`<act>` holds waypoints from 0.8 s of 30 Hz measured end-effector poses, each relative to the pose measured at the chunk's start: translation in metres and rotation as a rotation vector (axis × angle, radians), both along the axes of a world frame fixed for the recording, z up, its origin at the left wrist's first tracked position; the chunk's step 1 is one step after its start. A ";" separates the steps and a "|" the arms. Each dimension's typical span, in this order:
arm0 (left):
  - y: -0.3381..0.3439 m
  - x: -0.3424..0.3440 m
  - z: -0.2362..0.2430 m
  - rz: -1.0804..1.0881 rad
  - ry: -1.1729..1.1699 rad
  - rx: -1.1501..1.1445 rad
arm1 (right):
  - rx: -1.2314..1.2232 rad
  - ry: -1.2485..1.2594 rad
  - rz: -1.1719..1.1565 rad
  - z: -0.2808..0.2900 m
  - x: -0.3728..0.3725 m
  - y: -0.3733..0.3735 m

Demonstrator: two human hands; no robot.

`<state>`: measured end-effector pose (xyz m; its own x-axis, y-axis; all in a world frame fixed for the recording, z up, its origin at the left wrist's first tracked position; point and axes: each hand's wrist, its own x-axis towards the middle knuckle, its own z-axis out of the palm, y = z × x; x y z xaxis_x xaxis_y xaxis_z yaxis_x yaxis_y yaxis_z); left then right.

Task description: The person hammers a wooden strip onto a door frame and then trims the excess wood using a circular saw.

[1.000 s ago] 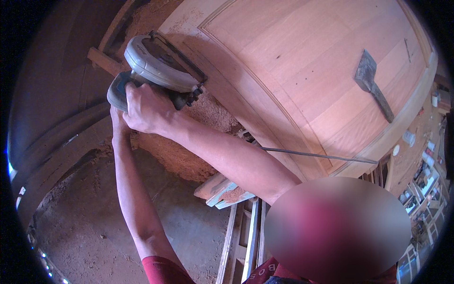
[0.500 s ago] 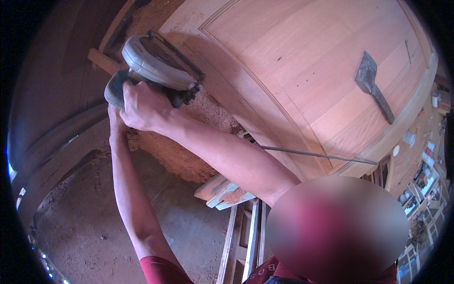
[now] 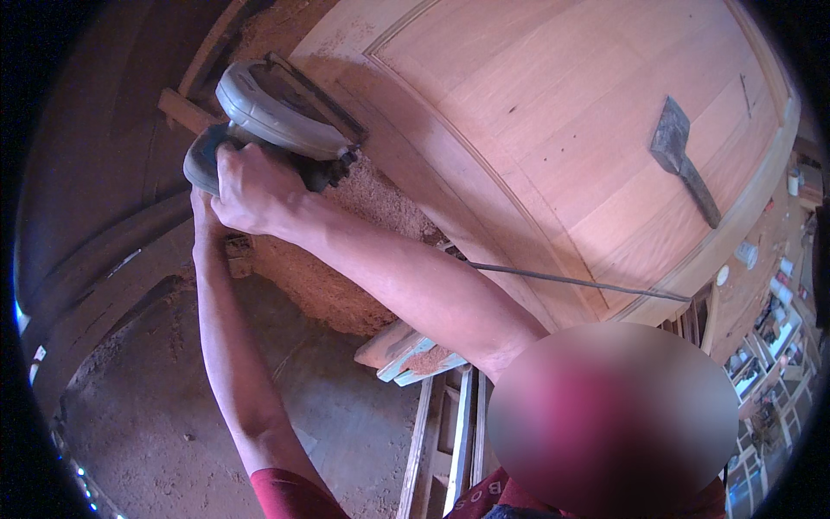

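Observation:
A circular saw (image 3: 281, 112), with a grey blade guard and a dark body, sits at the near left edge of a large panelled wooden door (image 3: 553, 130). My right hand (image 3: 259, 189) is closed around the saw's rear handle. My left hand (image 3: 207, 212) reaches up to the underside of the dark body, just below the right one; its fingers are hidden behind the saw and the right hand. The blade and the cut cannot be seen. Reddish sawdust (image 3: 376, 195) lies in a heap beside the saw, along the door's edge.
A flat, broad-ended grey tool (image 3: 683, 160) with a short handle lies on the door. A thin dark cord (image 3: 571, 280) crosses its near corner. Below are stacked wooden pieces (image 3: 411, 350), more sawdust (image 3: 316, 281) and a concrete floor (image 3: 337, 432). Cluttered frames (image 3: 774, 381) stand at right.
The saw has slid slightly left and up in the picture, and both hands have moved with it. The door and the tool lying on it stay in place.

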<state>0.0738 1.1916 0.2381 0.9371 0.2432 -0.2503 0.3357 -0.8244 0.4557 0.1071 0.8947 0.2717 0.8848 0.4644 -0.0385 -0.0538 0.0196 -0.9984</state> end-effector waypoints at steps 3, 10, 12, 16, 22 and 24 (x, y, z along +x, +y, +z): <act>-0.002 0.005 -0.001 -0.020 -0.027 0.005 | 0.005 -0.022 -0.036 -0.002 0.002 0.003; 0.010 0.009 -0.001 -0.049 0.005 0.042 | -0.037 -0.066 -0.061 -0.004 0.004 0.011; 0.009 0.012 0.000 -0.049 0.010 0.043 | -0.039 -0.041 -0.024 -0.004 0.008 0.012; 0.012 0.014 0.001 -0.047 -0.003 0.046 | 0.003 -0.075 0.013 -0.002 0.013 0.013; 0.016 0.027 0.001 -0.069 -0.017 0.061 | 0.005 0.016 0.069 0.001 0.023 0.016; 0.018 0.032 0.001 -0.076 -0.022 0.062 | -0.006 0.014 0.032 0.001 0.025 0.019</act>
<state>0.1053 1.2093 0.2386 0.9586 0.1856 -0.2161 0.2615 -0.8740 0.4095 0.1319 0.9134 0.2723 0.8688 0.4922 -0.0538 -0.0683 0.0115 -0.9976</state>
